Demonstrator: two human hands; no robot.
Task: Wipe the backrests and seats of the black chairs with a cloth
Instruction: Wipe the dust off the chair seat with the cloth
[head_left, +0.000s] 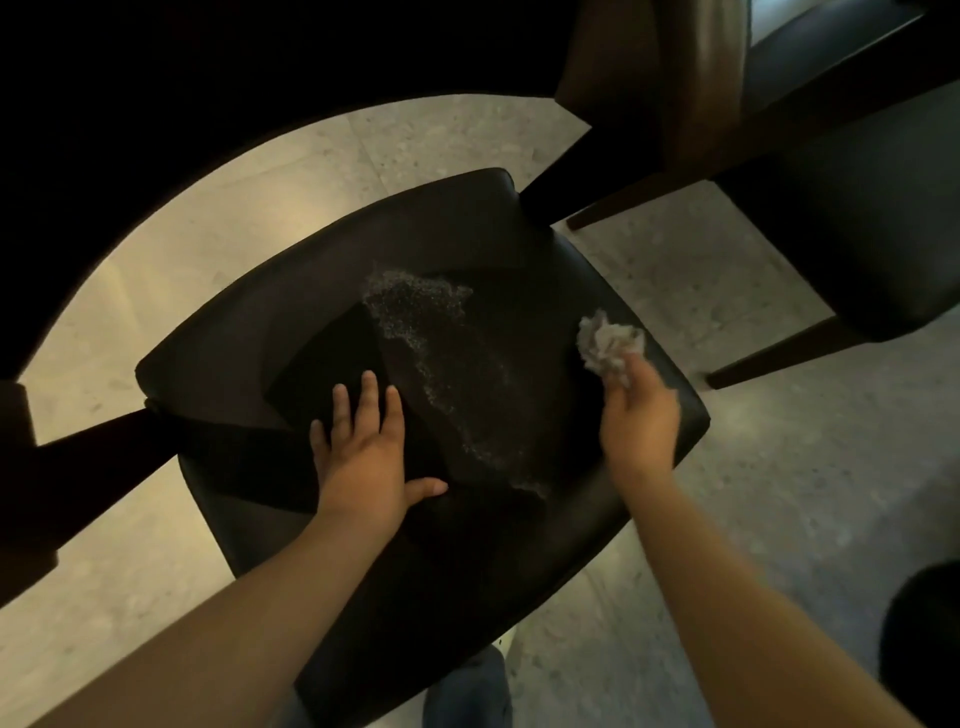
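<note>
At the far left, pale speckled stone floor tiles (156, 322) show beneath a dark wooden chair leg (104, 457) that slants out toward the left edge. That leg belongs to the black leather-look upholstered chair (291, 312) that fills the middle of the view, seen from above and turned at an angle.

The left hand (363, 447) lies palm down on the left half of the seat, with its fingers straight and pointing away and its thumb spread to the right; it grasps nothing. Just right of its fingertips, a patch of fine whitish droplets (415, 301) runs across the seat from the far side toward the near right.

Near the bottom edge, a leg in blue denim (467, 691) stands against the near side of the chair.

Further right, a crumpled pale grey cloth (608, 345) sits at the seat's right edge, well apart from the left hand. The right hand (641, 415) pinches it from the near side, fingers curled round the wad; whether the cloth touches the seat cannot be told.

At the far right stands a second black upholstered chair (872, 218), with one dark wooden leg (779, 353) angled down to the floor.
</note>
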